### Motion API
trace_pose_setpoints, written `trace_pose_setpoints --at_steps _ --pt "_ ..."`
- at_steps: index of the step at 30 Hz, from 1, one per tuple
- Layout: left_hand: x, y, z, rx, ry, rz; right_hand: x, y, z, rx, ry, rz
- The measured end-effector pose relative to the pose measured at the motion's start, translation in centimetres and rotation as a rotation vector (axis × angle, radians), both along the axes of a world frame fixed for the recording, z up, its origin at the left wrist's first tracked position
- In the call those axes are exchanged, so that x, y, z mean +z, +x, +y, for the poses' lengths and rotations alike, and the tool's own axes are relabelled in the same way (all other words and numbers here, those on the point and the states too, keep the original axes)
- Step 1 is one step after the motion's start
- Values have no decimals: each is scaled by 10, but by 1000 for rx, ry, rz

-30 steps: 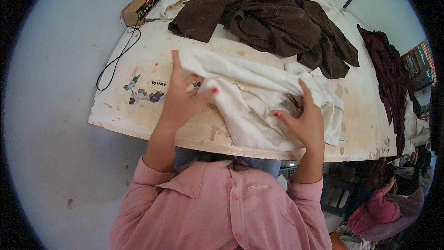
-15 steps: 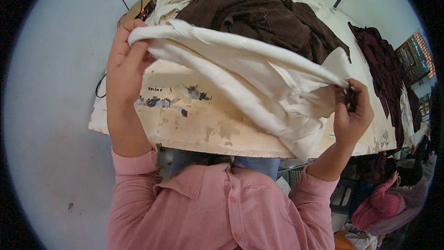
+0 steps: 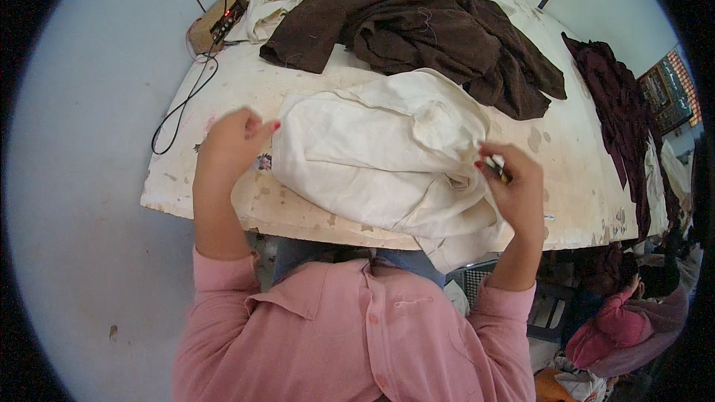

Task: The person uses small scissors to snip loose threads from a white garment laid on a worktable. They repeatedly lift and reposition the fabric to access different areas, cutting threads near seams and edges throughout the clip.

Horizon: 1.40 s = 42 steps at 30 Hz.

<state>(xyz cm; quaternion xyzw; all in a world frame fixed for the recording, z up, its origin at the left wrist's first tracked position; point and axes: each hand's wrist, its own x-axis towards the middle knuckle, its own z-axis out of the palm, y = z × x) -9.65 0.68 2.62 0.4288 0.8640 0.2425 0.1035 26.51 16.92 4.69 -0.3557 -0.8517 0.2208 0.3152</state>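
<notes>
A white cloth garment [image 3: 357, 141] lies bunched on the table in front of me, with one end hanging over the near edge. My left hand [image 3: 234, 145] is just off its left side, holding nothing, with the fingers bent and the thumb apart. At the garment's right side, my right hand [image 3: 515, 182] has its fingertips on or close to the fabric. That hand is closed around a small dark tool [image 3: 503, 176] with a shiny metal part. Most of the tool is hidden by the fingers, so its exact kind is unclear.
Brown garments [image 3: 417, 22] are heaped behind the white one. Dark maroon cloth [image 3: 611, 104] drapes over the right side of the stained table [image 3: 186, 186]. A small black device [image 3: 229, 18] with a cable stands at the far left. Another person [image 3: 618, 327] sits at lower right.
The white garment, stretched between both raised hands before, now lies on the table. My left hand has let go of it. My right hand has moved inward and down with the tool.
</notes>
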Motion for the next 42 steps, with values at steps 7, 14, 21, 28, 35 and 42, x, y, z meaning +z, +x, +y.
trace_pose_setpoints --at_steps 7,14,21,28,35,42 --pt "-34 42 -21 -37 -53 -103 -30 -5 -23 -44 99 41" --pt "-24 63 -10 -176 153 51 -24 -45 7 31 28 -272" --pt "13 28 -17 -342 412 64 21 -25 28 -22 134 396" --pt "64 19 44 -37 870 199 61 -18 50 -445 554 227" --pt "-3 12 38 -60 -9 30 -12 -26 37 -233 413 85" --pt "-39 74 12 -125 34 -21 -17 -59 -58 284 -12 143"
